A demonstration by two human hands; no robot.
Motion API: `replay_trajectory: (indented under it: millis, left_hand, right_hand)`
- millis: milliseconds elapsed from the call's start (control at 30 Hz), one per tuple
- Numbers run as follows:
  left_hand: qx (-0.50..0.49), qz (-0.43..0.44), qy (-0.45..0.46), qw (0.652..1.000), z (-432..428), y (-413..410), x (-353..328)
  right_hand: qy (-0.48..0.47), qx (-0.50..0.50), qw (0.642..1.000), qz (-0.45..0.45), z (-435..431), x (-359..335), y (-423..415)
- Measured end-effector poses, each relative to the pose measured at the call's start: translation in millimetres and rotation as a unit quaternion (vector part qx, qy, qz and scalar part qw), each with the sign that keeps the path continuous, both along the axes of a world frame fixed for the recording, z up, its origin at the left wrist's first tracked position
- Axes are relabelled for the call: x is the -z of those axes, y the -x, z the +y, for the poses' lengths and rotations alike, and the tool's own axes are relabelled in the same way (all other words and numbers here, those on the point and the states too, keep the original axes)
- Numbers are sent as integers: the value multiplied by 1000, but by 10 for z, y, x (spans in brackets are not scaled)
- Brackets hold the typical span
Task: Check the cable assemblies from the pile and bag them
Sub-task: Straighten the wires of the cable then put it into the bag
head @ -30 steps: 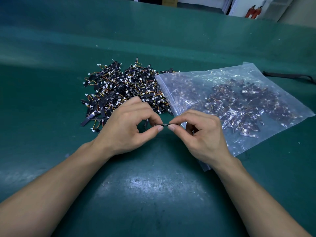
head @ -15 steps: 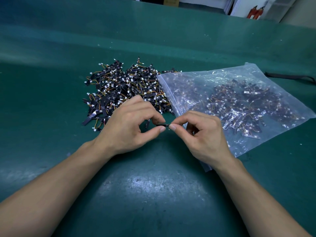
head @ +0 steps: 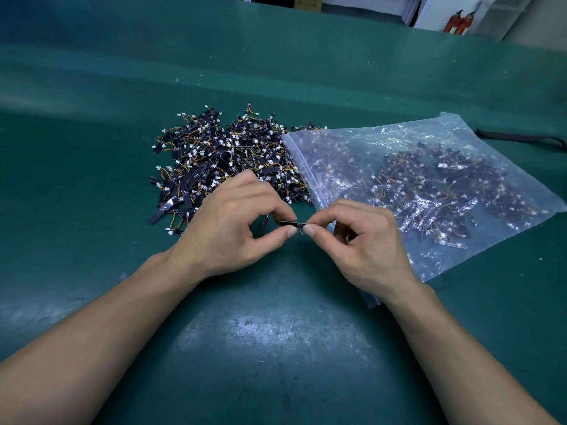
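A heap of small cable assemblies [head: 221, 161], black strips with coloured wires and white plugs, lies on the green table. To its right lies a clear zip bag [head: 429, 185] holding several more of them. In front of the heap, my left hand [head: 233, 222] and my right hand [head: 359, 237] pinch one black cable assembly [head: 294, 223] between thumbs and forefingers, level, just above the table. My right wrist lies over the bag's near corner.
The green table mat [head: 276, 348] runs wide in front of and to the left of the heap. A black strap [head: 518, 137] lies at the far right edge. Red extinguishers [head: 460, 21] stand beyond the table's back edge.
Both hands keep their pinch on the same assembly; the fingertips have shifted slightly along it. The heap and bag have not moved.
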State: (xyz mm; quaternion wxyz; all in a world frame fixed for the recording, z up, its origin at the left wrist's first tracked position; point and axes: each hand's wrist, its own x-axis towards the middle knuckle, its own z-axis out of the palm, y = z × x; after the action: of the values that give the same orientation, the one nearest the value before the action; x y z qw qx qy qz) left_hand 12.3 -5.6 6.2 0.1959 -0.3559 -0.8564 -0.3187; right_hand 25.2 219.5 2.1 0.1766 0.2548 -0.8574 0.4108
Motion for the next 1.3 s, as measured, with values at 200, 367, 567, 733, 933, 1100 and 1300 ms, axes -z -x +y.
replay_trajectory:
  millis: [200,367,567,733,933,1100,1300]
  left_hand:
    - [-2,7,5,1000,0,5,2]
    - [-4,4,4,1000,2,1,-6]
    - [0,-14,-2,1000,-5,6,4]
    - [4,-24,-9,1000,-5,7,18]
    - [11,-15,-14,1000,3,6,17]
    - [8,-4,-9,1000,3,9,19]
    - [5,7,-6,1000,-1,20,26]
  right_hand:
    - [9,0,1000,4,-9,1,-13]
    - [-4,-1,1000,28,8,16,10]
    - [-4,-12,999,52,10,42,33]
    - [-8,-8,999,52,14,31,31]
    - [-11,-24,999,21,10,24,14]
    - [-6,-14,1000,3,8,16,2]
    - [6,-1,1000,-6,-9,-4,-18]
